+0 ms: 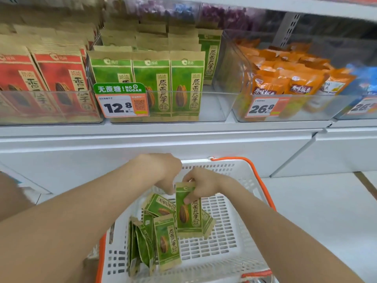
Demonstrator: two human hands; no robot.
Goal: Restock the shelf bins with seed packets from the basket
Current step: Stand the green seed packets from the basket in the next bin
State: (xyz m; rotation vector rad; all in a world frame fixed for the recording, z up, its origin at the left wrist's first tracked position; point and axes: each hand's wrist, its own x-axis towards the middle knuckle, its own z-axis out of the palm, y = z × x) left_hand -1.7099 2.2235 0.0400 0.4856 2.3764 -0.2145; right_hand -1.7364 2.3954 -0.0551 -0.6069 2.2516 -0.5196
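First, right hand (pixel 202 185): fingers curled over the top edge of one green packet (pixel 188 215), thumb pressed on its front. The packet hangs upright, face to the camera, inside the basket and above its floor.

Left hand (pixel 163 174): just left of the right hand, fingers pointing down beside the packet's upper left corner. The fingertips are partly hidden behind that corner; whether they grip anything cannot be told.

Basket (pixel 216 167): white, slotted, orange rim. It sits below the shelf and under both hands, its near end cut off by the lower edge of the view.

Loose packets (pixel 167 244): green, same print, lying in the basket. One stands upright at the front, one lies tilted beneath the left hand, several lean on edge toward the left wall, and one shows only a corner behind the packet in hand. The count is unclear where they overlap.

Shelf (pixel 163 131): white, above and beyond the basket, well apart from the hands.

Bin (pixel 214 107): clear, at mid-shelf, holding rows of matching green packets upright.

Tag (pixel 122 107): on the bin front, reads 12.8 under a "NO SUGAR" header, covering the lower part of the front left packet.

Red packets (pixel 51 82): next bin to the left, cut off by the frame.

Orange packets (pixel 285 84): next bin to the right, tagged 26.8.

Goods on the upper shelf are too blurred to tell.
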